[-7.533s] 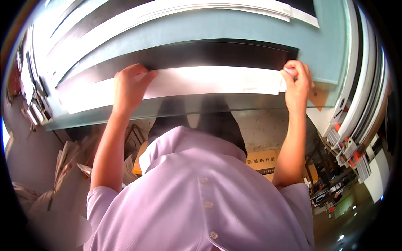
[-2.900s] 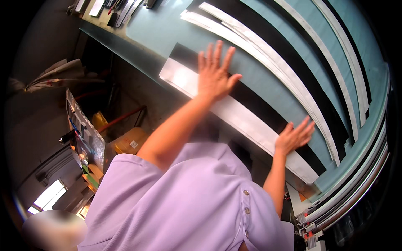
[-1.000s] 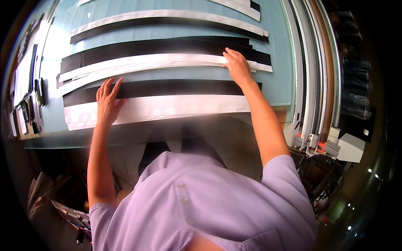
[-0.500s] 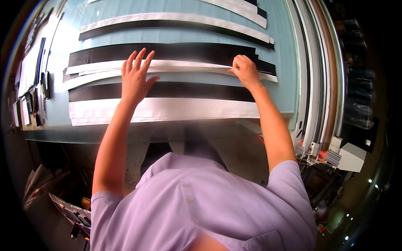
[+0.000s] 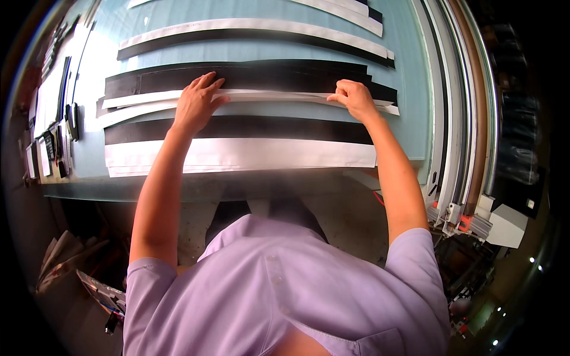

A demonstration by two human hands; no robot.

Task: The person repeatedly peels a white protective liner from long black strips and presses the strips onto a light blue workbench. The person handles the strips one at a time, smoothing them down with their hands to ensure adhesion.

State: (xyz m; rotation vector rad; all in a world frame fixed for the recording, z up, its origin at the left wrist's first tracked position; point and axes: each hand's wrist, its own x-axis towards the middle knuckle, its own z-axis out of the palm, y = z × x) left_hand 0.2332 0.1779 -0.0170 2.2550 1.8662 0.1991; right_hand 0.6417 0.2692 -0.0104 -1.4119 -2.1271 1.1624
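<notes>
Long thin strips of sheet material, black on one part and white on another, lie across a pale blue table in front of me. My left hand (image 5: 200,102) rests with its fingers apart on the left part of the middle black strip (image 5: 279,76), its thumb over the white edge below. At the right part of that pile my right hand (image 5: 354,98) has its fingers curled and its thumb against them, pinching the edge of a strip. The white edges (image 5: 142,101) fan out slightly on the left. Below lies another stack, black above and white (image 5: 279,154) below.
Farther back lie another black-and-white strip (image 5: 255,25) and more at the table's far edge. Small tools and a calculator (image 5: 48,143) sit along the left side. Metal rails (image 5: 460,113) run down the right side, with a white machine housing (image 5: 507,225) at their near end.
My left hand has come down from above the strips onto the black one, its fingers less spread. The middle pile now shows more black and less white. My right hand keeps its pinch.
</notes>
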